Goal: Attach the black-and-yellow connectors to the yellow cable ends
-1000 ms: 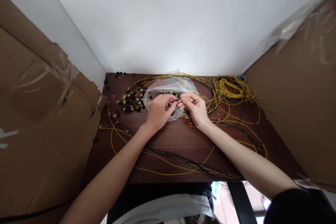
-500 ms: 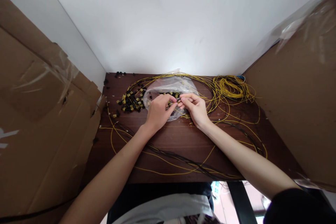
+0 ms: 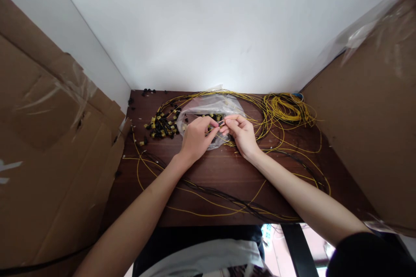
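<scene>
Over a clear plastic bag (image 3: 208, 106) on the dark brown table, my left hand (image 3: 197, 137) pinches a small dark piece (image 3: 221, 124) between thumb and forefinger. Close on its right, my right hand (image 3: 242, 134) has its thumb and forefinger together at the other end of that piece; exactly what lies between them is too small to tell. Small black and yellow connectors (image 3: 162, 124) lie heaped left of the bag, and more show behind my fingertips.
Yellow wires (image 3: 286, 110) lie coiled at the back right. Loose yellow and black wires (image 3: 224, 194) cross the table's front. Cardboard sheets (image 3: 48, 138) stand left and right, and a white wall (image 3: 208, 30) closes the back. Small black bits (image 3: 148, 91) lie at the back left.
The fingertips of my right hand have shifted very slightly, showing a little more of the small piece. My left hand stays almost in place.
</scene>
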Available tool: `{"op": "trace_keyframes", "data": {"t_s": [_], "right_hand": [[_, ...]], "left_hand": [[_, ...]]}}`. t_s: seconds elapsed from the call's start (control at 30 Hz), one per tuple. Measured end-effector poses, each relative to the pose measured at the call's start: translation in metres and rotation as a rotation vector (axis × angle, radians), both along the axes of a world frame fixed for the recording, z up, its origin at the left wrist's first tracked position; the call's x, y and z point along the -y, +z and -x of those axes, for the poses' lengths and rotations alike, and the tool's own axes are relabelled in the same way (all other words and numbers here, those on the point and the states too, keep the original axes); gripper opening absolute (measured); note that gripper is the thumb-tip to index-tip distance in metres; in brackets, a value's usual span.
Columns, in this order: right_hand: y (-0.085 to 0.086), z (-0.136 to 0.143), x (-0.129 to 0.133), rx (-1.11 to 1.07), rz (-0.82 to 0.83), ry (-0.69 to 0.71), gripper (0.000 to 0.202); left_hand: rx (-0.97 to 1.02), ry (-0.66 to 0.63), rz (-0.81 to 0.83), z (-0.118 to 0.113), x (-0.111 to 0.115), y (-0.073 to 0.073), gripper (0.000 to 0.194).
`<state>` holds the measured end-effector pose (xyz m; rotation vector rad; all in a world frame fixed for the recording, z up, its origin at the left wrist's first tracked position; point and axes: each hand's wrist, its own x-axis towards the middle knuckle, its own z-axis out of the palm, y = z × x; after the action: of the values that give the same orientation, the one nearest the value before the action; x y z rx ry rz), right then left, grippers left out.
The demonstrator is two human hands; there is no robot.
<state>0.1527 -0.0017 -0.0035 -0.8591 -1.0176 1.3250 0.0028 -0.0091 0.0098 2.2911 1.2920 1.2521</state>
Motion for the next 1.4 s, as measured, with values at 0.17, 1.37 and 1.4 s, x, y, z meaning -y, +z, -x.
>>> {"op": "trace_keyframes", "data": {"t_s": [0.17, 1.37, 1.4], "right_hand": [[0.0010, 0.0005, 0.0002, -0.030, 0.007, 0.001, 0.025], [-0.0015, 0.0002, -0.0007, -0.064, -0.002, 0.004, 0.019], [-0.0011, 0.0004, -0.0008, -0.081, 0.005, 0.007, 0.020]], "left_hand": [[-0.005, -0.002, -0.002, 0.0000, -0.0001, 0.0002, 0.004], [-0.008, -0.002, -0.010, 0.0001, -0.0002, 0.0008, 0.004], [-0.008, -0.001, -0.009, 0.0002, -0.0004, 0.0004, 0.004]]}}
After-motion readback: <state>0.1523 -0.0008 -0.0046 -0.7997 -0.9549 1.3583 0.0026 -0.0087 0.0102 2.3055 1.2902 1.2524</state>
